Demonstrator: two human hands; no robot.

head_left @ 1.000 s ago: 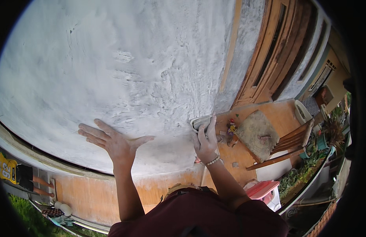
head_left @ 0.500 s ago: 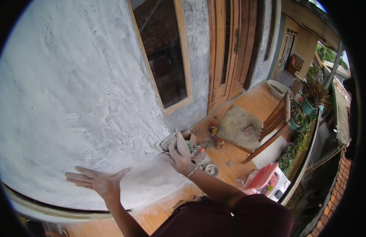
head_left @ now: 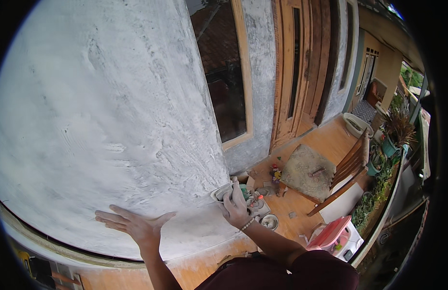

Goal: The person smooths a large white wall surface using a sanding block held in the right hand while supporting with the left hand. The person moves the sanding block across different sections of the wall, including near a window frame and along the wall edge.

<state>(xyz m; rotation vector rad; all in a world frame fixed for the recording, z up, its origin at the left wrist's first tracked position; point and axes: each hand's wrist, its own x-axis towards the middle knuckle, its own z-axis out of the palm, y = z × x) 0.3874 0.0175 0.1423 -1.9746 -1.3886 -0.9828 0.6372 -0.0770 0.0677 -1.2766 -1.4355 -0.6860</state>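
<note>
A grey-and-white plastered wall (head_left: 112, 116) fills the left side. My right hand (head_left: 238, 212), dusty and with a beaded bracelet at its wrist, is closed round a flat grey rectangular pad (head_left: 221, 193) that looks like a sanding block. The pad lies against the wall beside its right-hand corner, below the window. Lower left, my left hand (head_left: 142, 231) holds nothing; its dusty fingers are stretched out and its thumb spread wide. It is close to the wall, but whether the palm touches it I cannot tell.
Past the corner are a framed window (head_left: 224, 96) and wooden door (head_left: 282, 87). A wooden chair (head_left: 347, 166) with a dusty seat stands right, near a pink-lidded container (head_left: 330, 234). Bowls, including a metal bowl (head_left: 270, 222), and clutter sit on the tiled floor. Potted plants (head_left: 390, 145) line the edge.
The whole view has shifted, so wall, chair and both hands appear farther right and lower. The pad sits slightly lower against the wall; the left hand stays spread.
</note>
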